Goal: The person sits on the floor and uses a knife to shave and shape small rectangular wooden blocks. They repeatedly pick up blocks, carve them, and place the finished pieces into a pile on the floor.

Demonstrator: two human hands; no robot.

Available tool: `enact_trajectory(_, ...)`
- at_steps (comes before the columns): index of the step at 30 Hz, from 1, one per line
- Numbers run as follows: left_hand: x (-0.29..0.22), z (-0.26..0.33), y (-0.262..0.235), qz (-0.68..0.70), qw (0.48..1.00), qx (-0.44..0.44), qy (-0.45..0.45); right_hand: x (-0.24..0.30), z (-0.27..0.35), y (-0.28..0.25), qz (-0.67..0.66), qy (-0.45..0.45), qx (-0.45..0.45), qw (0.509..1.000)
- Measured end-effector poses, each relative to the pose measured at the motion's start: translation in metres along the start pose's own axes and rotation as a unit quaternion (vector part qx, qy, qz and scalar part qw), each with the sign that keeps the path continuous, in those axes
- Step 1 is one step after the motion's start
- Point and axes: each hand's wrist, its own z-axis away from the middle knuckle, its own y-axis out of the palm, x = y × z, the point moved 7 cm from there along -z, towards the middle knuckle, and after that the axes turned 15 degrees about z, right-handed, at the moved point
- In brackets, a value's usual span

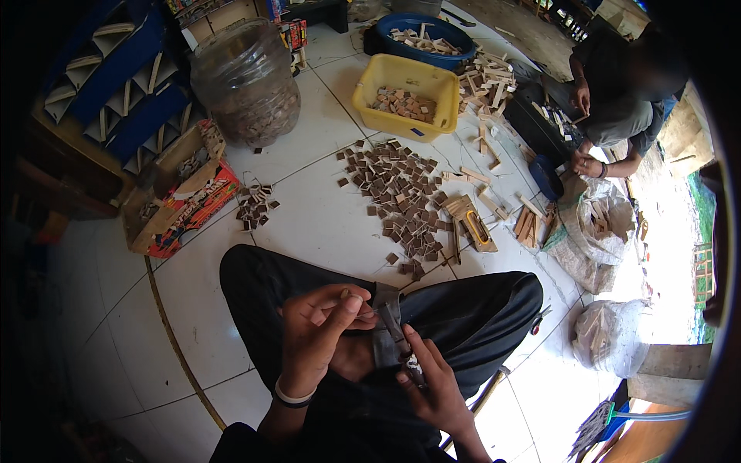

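I sit cross-legged in black trousers on a white tiled floor. My left hand [320, 332] is curled, its thumb and fingers pinched on the upper end of a grey strip [388, 328] that looks like sandpaper. My right hand [431, 382] holds the strip's lower end and pinches a small dark square piece [413, 363] against it. A spread of many small brown square pieces [401, 193] lies on the floor in front of my knees. A smaller heap of the same squares [255, 207] lies to the left.
A yellow tub [405, 96] of squares and a blue tub [423, 38] of wood offcuts stand at the back. A clear plastic jar [248, 81] and an open cardboard box [181, 193] stand left. Another person [617, 100] sits back right among wood sticks [486, 81]. Plastic bags [614, 336] lie right.
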Motion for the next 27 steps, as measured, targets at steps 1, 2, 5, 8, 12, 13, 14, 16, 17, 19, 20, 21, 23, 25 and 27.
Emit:
enact_trajectory(1, 0.000, 0.000, 0.000, 0.001, 1.000, -0.002, 0.000, -0.001, 0.000, 0.001, -0.005, 0.007, 0.009, 1.000)
enact_trajectory(2, 0.000, 0.001, -0.001, 0.007, 1.000, -0.005, 0.000, -0.002, 0.001, 0.002, -0.005, 0.016, 0.017, 1.000)
enact_trajectory(5, -0.001, 0.000, -0.001, 0.002, 1.000, -0.006, 0.007, -0.002, 0.002, 0.004, -0.010, 0.024, 0.022, 0.999)
enact_trajectory(8, 0.000, 0.001, -0.002, 0.001, 1.000, -0.009, 0.007, 0.000, 0.001, 0.004, -0.010, 0.008, 0.001, 1.000)
enact_trajectory(12, -0.001, 0.001, -0.002, -0.006, 1.000, -0.007, 0.010, 0.001, 0.001, 0.004, -0.001, -0.003, -0.012, 1.000)
enact_trajectory(13, 0.000, 0.001, -0.002, -0.007, 1.000, -0.007, 0.009, 0.001, 0.001, 0.004, -0.006, -0.004, -0.012, 1.000)
enact_trajectory(14, 0.000, 0.001, -0.002, -0.004, 1.000, -0.009, 0.007, 0.001, 0.001, 0.004, -0.006, -0.005, -0.013, 1.000)
enact_trajectory(16, 0.000, 0.001, -0.001, -0.006, 1.000, -0.009, 0.009, 0.001, 0.002, 0.004, -0.006, -0.004, -0.012, 1.000)
enact_trajectory(17, 0.000, 0.002, -0.001, -0.001, 1.000, -0.011, 0.008, 0.001, 0.002, 0.004, -0.005, -0.002, -0.010, 1.000)
enact_trajectory(19, 0.000, 0.002, -0.001, -0.005, 1.000, -0.009, 0.003, 0.001, 0.002, 0.004, -0.004, 0.001, -0.008, 1.000)
enact_trajectory(20, 0.001, 0.003, -0.002, -0.004, 1.000, -0.009, 0.000, 0.000, 0.002, 0.004, -0.004, 0.001, -0.008, 1.000)
enact_trajectory(21, 0.002, 0.003, -0.001, -0.006, 1.000, -0.004, -0.001, 0.000, 0.002, 0.004, 0.004, 0.000, -0.009, 1.000)
enact_trajectory(23, 0.005, 0.002, -0.003, -0.004, 1.000, 0.003, -0.004, -0.004, 0.004, 0.008, -0.026, 0.022, 0.025, 0.999)
enact_trajectory(25, 0.011, 0.000, -0.002, 0.079, 0.996, 0.037, -0.003, -0.009, 0.008, 0.011, -0.083, 0.042, 0.062, 0.994)
enact_trajectory(27, 0.022, -0.002, 0.003, 0.142, 0.984, 0.107, -0.031, -0.013, 0.014, 0.016, -0.176, 0.062, 0.106, 0.977)
